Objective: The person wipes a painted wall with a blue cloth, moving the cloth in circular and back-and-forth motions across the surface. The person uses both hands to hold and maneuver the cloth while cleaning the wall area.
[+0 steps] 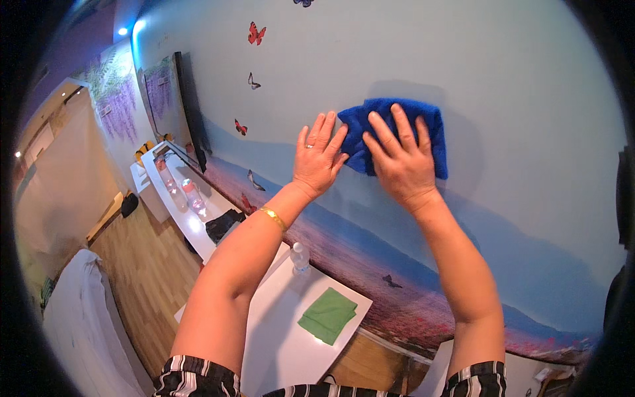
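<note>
My right hand [403, 154] lies with spread fingers on a blue cloth [436, 134], pressing it flat to a wall painted with a landscape [521, 124]. Just left of it, my left hand [320, 156] rests against the same wall, fingers apart, its fingertips at the cloth's left edge; whether it bears on the cloth I cannot tell. A ring and a gold-coloured bracelet [274, 218] are on that arm. Butterfly figures [257, 33] dot the wall to the left. Below, a folded green cloth [328, 315] lies on a white table [268, 327].
A clear plastic bottle [300, 259] stands on the white table near the wall. Further left, a white shelf holds more bottles [194, 197] and a black bag [224, 224], below a wall-mounted screen or mirror [166, 97]. A white-covered piece of furniture [87, 317] stands at lower left on the wooden floor.
</note>
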`<state>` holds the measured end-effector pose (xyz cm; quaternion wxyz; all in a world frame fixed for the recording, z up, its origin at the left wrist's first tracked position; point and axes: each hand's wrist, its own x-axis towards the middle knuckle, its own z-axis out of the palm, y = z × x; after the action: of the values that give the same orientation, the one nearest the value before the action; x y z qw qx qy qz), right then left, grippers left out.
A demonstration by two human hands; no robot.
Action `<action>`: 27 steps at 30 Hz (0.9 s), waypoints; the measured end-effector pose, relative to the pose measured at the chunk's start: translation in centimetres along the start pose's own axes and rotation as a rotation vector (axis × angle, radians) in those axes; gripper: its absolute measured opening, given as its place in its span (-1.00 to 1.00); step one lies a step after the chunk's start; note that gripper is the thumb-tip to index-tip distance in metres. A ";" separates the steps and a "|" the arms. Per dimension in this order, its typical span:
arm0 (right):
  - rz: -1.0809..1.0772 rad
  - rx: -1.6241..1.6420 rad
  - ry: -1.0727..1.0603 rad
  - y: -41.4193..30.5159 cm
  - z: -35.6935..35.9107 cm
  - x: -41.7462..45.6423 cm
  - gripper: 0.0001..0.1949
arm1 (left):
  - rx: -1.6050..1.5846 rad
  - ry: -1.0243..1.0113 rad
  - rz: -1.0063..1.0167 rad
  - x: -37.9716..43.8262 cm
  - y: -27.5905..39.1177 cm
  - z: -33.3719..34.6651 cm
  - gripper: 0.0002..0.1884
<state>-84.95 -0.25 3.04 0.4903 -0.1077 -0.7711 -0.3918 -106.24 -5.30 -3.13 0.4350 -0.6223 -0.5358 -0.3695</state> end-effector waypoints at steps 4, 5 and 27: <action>0.118 -0.107 -0.006 -0.7 0.2 3.5 -0.48 | 0.004 0.017 -0.011 0.2 -3.4 -0.7 -0.26; 0.137 -0.131 -0.018 -1.2 0.7 3.7 -0.39 | -0.012 0.017 0.010 0.3 -4.2 -0.8 -0.27; -0.001 -0.290 -0.380 -6.4 4.1 -0.8 -0.43 | -0.130 0.240 0.176 -1.7 -14.6 5.5 -0.44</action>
<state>-90.85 -1.44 -1.68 0.3157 -0.2485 -0.7851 -0.4714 -120.99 -0.06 -4.51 0.4855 -0.6450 -0.3981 -0.4356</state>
